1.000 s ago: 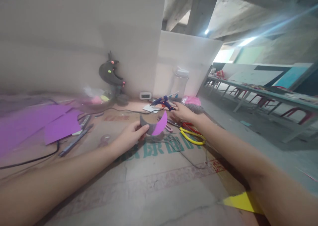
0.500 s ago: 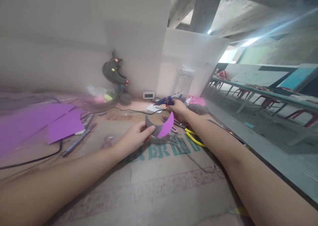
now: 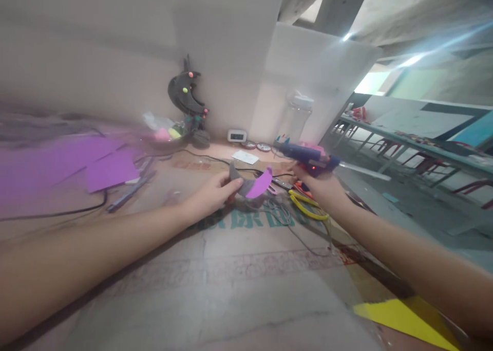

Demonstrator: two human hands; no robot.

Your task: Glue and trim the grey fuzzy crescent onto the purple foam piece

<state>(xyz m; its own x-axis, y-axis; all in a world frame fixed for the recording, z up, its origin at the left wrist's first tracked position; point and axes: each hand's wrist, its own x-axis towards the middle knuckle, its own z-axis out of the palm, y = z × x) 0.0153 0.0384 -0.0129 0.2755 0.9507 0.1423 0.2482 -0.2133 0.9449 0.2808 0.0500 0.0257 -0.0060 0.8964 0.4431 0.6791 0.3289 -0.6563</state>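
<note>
My left hand (image 3: 216, 192) pinches a crescent-shaped piece (image 3: 260, 183) between thumb and fingers; part of it is grey and its right part purple. In my right hand (image 3: 316, 182) is a dark blue hot glue gun (image 3: 308, 154), held up off the table with a small red light lit. A clear glue stick (image 3: 364, 171) juts out of its back end, and its nozzle points left. Below the right hand lie yellow-handled pliers (image 3: 308, 207). Between the hands, a white card (image 3: 245, 157) lies on the table.
A dark crescent moon ornament (image 3: 185, 94) with coloured dots stands against the wall. Beside it are a small white digital clock (image 3: 236, 135) and a clear bottle (image 3: 295, 117). Purple sheets (image 3: 111, 171) and a black cable (image 3: 54, 216) lie left, a yellow sheet (image 3: 404, 315) at front right.
My right hand has lifted the glue gun from near the white card and brought it right and closer. The left hand still holds the crescent. The view has shifted slightly.
</note>
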